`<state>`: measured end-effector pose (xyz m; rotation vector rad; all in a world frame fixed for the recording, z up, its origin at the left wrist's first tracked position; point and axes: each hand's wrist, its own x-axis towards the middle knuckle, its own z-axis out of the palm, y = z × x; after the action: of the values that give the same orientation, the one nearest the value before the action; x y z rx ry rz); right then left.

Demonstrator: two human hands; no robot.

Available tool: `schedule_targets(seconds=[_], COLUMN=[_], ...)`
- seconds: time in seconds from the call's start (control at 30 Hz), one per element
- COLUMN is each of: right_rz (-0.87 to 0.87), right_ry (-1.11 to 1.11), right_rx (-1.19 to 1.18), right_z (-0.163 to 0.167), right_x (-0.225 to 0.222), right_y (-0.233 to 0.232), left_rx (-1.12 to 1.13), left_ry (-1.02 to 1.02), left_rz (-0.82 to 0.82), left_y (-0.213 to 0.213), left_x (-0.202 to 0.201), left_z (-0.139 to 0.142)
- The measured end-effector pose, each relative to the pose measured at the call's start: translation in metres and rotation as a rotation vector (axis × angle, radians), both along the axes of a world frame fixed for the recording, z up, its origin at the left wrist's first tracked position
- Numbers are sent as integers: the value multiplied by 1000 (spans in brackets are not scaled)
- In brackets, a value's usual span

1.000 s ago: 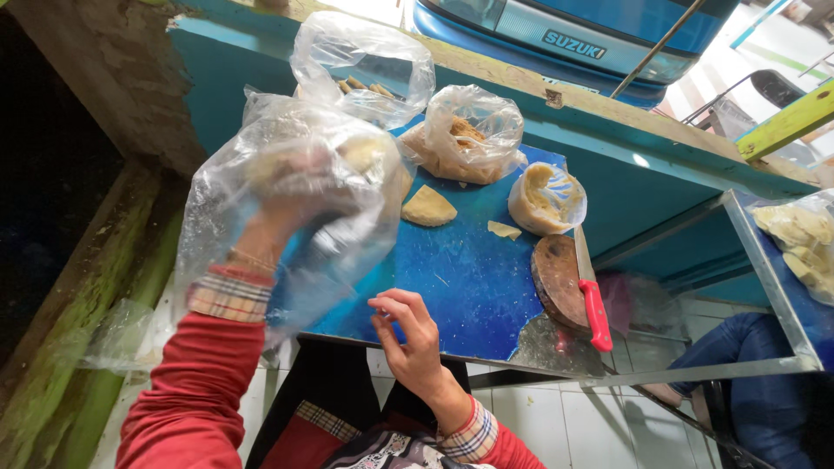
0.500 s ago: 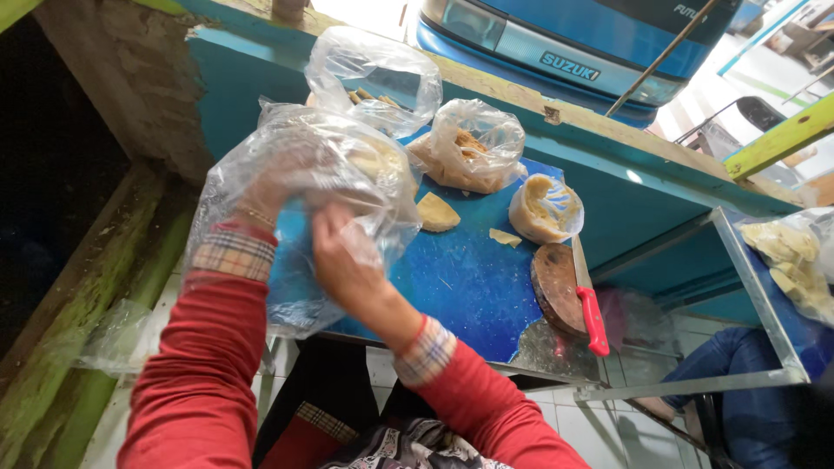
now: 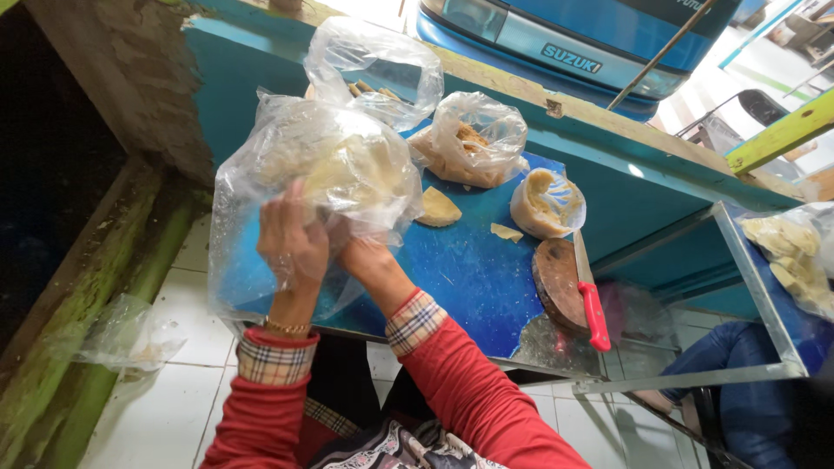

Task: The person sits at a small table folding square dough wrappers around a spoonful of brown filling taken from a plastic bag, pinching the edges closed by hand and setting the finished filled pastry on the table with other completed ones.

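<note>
Left hand: your left hand [image 3: 291, 239] is closed on the near wall of the clear plastic bag [image 3: 326, 169], fingers curled into the film, palm toward you.
Right hand: your right hand [image 3: 360, 252] is pressed under the same bag at about 5 o'clock of the left; its fingers are hidden by the plastic, so I cannot tell how far they are closed.
Held bag: it is lifted above the left end of the blue table [image 3: 473, 278]; it holds pale yellow pieces, bunched at the top, with loose film hanging down.
Second bag [image 3: 373, 69]: at 12 o'clock of the held bag, open-mouthed, standing on the table.
Third bag [image 3: 473, 139]: at 2 o'clock, resting on the table, pale pieces inside.
Loose slice [image 3: 437, 208]: at 3 o'clock, just beside the held bag, flat on the table.
Small wrapped lump [image 3: 547, 204]: farther out at 3 o'clock.
Round wooden board [image 3: 556, 282]: at 4 o'clock, near the table edge.
Red-handled knife [image 3: 593, 313]: lying across the board's right side.
</note>
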<state>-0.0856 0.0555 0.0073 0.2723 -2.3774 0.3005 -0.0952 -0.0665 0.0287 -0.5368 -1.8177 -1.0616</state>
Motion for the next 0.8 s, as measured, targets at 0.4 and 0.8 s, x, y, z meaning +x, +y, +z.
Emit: schedule_targets(seconds=[0.4, 0.8], right_rz=[-48, 75], right_ry=[-59, -84], right_rx=[-63, 174], right_z=[-25, 11], right_x=[-23, -27], right_y=[39, 40], left_rx=[-38, 29], left_ry=[-232, -336], left_rz=[-45, -281], left_y=[-69, -72], left_x=[128, 132], left_z=[-5, 7])
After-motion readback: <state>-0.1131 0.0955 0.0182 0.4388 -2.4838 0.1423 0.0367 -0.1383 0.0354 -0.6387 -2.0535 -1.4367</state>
